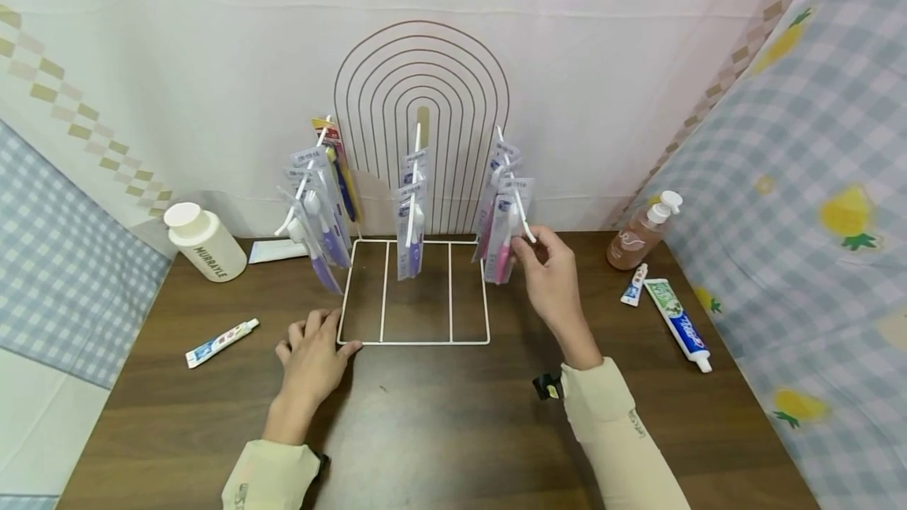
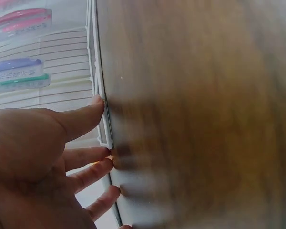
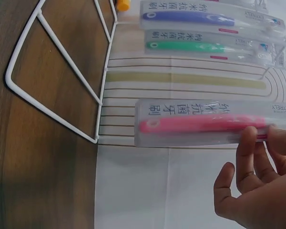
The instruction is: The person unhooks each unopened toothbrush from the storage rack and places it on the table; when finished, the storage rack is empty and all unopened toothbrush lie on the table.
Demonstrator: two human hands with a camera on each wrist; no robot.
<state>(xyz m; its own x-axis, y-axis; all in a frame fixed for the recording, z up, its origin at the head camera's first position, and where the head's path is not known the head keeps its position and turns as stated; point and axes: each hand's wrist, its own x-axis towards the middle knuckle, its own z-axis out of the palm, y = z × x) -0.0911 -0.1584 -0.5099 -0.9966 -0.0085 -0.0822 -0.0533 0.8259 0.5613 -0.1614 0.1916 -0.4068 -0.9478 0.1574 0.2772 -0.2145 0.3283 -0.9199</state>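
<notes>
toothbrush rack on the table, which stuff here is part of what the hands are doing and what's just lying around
In hand:
white wire rack
packaged toothbrushes
left hand on the rack base
right hand

Lying about:
white bottle
pump bottle
toothpaste tubes

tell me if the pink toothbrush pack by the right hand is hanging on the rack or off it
Hanging. The pink toothbrush pack dangles from the white rack's right hook, clear of the table, while the right hand pinches the hook's tip.
</notes>
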